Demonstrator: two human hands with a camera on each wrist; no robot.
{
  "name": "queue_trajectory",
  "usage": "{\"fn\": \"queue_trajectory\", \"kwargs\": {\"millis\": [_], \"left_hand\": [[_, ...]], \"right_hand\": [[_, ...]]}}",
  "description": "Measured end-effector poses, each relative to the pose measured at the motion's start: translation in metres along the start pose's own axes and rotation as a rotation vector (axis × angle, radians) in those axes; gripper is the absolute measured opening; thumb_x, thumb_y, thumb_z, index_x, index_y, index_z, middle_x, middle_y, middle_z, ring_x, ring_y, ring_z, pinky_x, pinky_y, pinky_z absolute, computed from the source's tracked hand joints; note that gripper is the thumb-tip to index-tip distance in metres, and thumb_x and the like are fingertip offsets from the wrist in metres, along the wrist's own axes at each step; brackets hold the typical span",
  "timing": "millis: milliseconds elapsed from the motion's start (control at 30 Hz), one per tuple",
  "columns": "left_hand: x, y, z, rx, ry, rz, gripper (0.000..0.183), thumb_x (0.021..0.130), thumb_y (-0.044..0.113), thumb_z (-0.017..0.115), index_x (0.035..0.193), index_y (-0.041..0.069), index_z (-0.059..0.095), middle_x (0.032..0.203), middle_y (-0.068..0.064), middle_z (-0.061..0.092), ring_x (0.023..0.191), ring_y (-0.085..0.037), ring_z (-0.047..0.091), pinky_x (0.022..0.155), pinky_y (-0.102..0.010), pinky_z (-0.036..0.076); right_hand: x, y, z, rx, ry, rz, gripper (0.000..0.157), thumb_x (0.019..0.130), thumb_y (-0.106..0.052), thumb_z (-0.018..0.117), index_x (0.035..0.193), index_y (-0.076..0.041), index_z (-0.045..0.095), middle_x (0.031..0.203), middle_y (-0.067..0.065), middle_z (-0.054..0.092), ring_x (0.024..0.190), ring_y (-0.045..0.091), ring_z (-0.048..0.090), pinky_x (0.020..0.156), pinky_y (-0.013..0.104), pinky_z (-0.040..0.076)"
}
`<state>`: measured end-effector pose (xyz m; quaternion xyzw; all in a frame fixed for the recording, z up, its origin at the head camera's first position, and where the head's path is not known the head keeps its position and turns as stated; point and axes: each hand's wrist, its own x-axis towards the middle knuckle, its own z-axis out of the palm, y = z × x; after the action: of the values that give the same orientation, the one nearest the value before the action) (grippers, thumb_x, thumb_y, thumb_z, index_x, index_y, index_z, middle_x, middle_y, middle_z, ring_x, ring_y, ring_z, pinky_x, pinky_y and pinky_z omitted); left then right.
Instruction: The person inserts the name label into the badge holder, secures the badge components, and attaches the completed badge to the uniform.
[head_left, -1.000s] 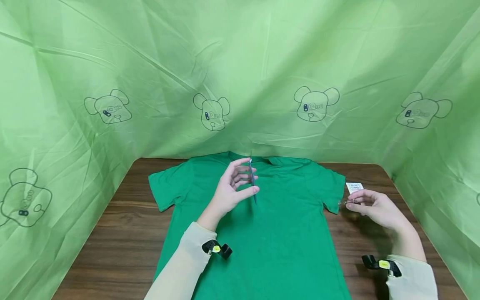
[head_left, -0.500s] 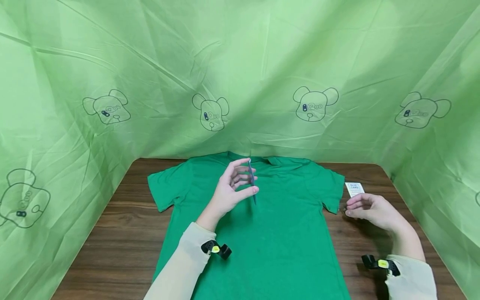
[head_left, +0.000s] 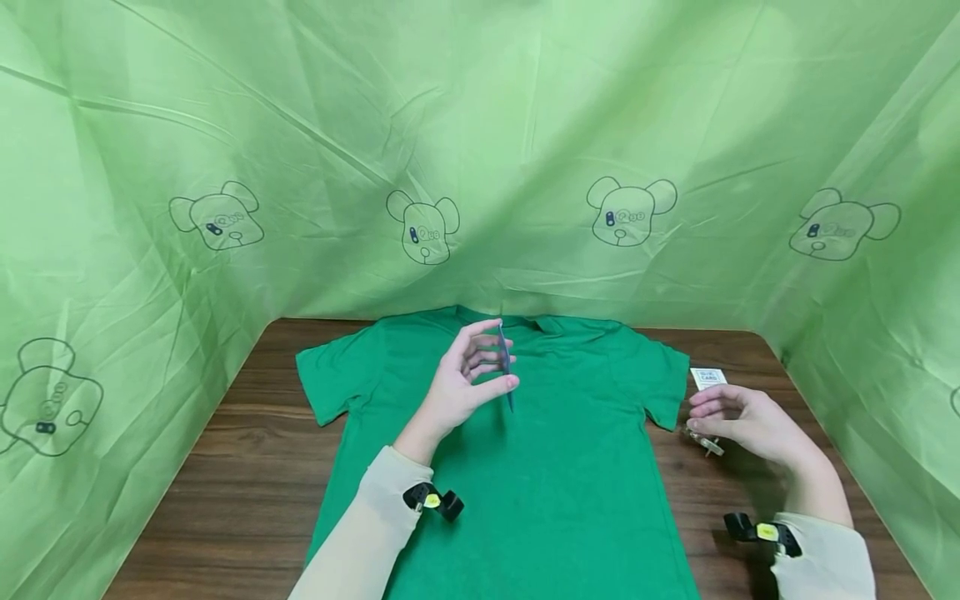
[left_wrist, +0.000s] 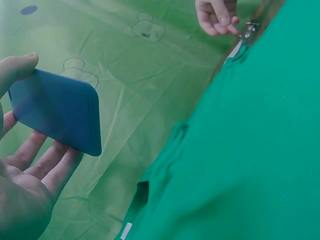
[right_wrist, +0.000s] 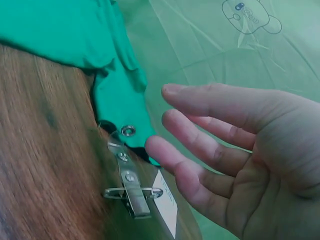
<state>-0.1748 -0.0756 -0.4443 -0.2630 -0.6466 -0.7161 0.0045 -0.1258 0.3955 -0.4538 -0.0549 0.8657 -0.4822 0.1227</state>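
My left hand [head_left: 457,375] holds a thin, flat blue card holder [left_wrist: 57,110] with rounded corners by its edges, upright above the green T-shirt [head_left: 525,467]. In the head view the holder [head_left: 506,367] shows nearly edge-on. My right hand [head_left: 750,421] hovers by the shirt's right sleeve, fingers loosely bent. Just below its fingertips is a metal badge clip [right_wrist: 132,192] with a safety pin and a clear snap strap [right_wrist: 120,147]. Between thumb and fingers there is a gap, with the clip outside it. A white printed card [head_left: 708,377] lies beyond the right hand, partly covered by it.
The T-shirt lies spread on a dark wooden table [head_left: 247,467], its collar toward the back. Light green fabric walls [head_left: 525,125] with printed bear heads enclose the back and sides. Each wrist wears a black camera [head_left: 435,498].
My right hand pinched the clip a second ago; its fingers have loosened and the clip now shows below the thumb, nearer the front. The left hand and blue card holder stay in place.
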Motion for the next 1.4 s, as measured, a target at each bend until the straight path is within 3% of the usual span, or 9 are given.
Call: {"fn": "queue_trajectory", "kwargs": {"millis": [233,333,500,700,833,967,1067,1233,1400], "left_hand": [[-0.001,0.0,0.0,0.004,0.001,-0.004,0.079,0.094,-0.001,0.084,0.16,0.022,0.049,0.143,-0.019,0.064,0.122,-0.04,0.069,0.112,-0.06,0.052],[-0.001,0.0,0.0,0.007,0.001,-0.006,0.079,0.094,-0.002,0.084,0.161,0.021,0.049,0.143,-0.019,0.064,0.121,-0.039,0.069,0.112,-0.058,0.052],[0.0,0.001,-0.001,0.014,0.001,-0.004,0.079,0.094,-0.003,0.083,0.161,0.021,0.049,0.143,-0.014,0.065,0.122,-0.038,0.068,0.113,-0.051,0.053],[0.0,0.002,0.0,0.026,0.009,0.019,0.082,0.092,-0.004,0.084,0.162,0.018,0.048,0.145,-0.02,0.063,0.125,-0.036,0.068,0.114,-0.047,0.052],[0.001,0.003,0.001,0.056,0.013,0.036,0.082,0.092,-0.003,0.086,0.162,0.018,0.049,0.146,-0.017,0.064,0.127,-0.035,0.066,0.115,-0.048,0.051],[0.001,0.006,0.0,0.135,0.025,0.03,0.081,0.091,0.003,0.088,0.161,0.025,0.053,0.149,-0.008,0.063,0.129,-0.031,0.065,0.114,-0.051,0.051],[0.001,0.008,0.001,0.225,0.037,0.013,0.081,0.091,0.012,0.091,0.16,0.032,0.054,0.15,-0.002,0.061,0.125,-0.026,0.065,0.107,-0.052,0.054],[0.001,0.011,0.001,0.33,0.03,0.035,0.082,0.09,0.02,0.092,0.161,0.037,0.054,0.148,0.005,0.061,0.122,-0.023,0.063,0.1,-0.053,0.053],[0.0,0.01,0.002,0.381,0.02,0.072,0.083,0.089,0.023,0.093,0.161,0.04,0.054,0.148,0.009,0.06,0.126,-0.02,0.058,0.099,-0.05,0.052]], "right_hand": [[0.002,-0.013,0.007,-0.02,0.033,-0.029,0.042,0.103,-0.016,0.079,0.133,0.01,0.064,0.112,0.014,0.075,0.096,0.016,0.074,0.081,0.032,0.064],[0.003,-0.023,0.01,-0.09,0.075,-0.065,0.038,0.104,-0.02,0.078,0.131,0.005,0.067,0.112,0.011,0.076,0.097,0.014,0.073,0.08,0.029,0.062],[0.001,-0.052,0.021,-0.192,0.18,-0.175,0.024,0.106,-0.021,0.077,0.125,-0.007,0.073,0.11,0.006,0.078,0.095,0.009,0.072,0.077,0.022,0.058],[0.0,-0.091,0.044,-0.188,0.256,-0.253,0.018,0.106,-0.021,0.076,0.121,-0.012,0.075,0.108,0.003,0.078,0.093,0.006,0.072,0.072,0.023,0.058],[0.004,-0.116,0.062,-0.164,0.267,-0.304,0.013,0.106,-0.02,0.077,0.118,-0.016,0.075,0.109,0.001,0.078,0.095,0.004,0.072,0.07,0.022,0.059],[0.017,-0.143,0.08,-0.142,0.254,-0.359,0.012,0.106,-0.019,0.076,0.118,-0.015,0.075,0.108,-0.001,0.078,0.099,0.005,0.071,0.083,0.018,0.057],[0.028,-0.165,0.092,-0.115,0.234,-0.356,0.017,0.108,-0.025,0.074,0.12,-0.013,0.075,0.107,-0.002,0.078,0.097,0.008,0.073,0.081,0.02,0.057],[0.044,-0.197,0.112,0.001,0.203,-0.329,0.027,0.11,-0.03,0.071,0.123,-0.007,0.075,0.106,0.009,0.079,0.092,0.014,0.077,0.078,0.029,0.061],[0.053,-0.206,0.133,0.095,0.206,-0.311,0.03,0.11,-0.032,0.071,0.124,-0.006,0.074,0.105,0.012,0.078,0.093,0.021,0.077,0.077,0.031,0.062]]}}
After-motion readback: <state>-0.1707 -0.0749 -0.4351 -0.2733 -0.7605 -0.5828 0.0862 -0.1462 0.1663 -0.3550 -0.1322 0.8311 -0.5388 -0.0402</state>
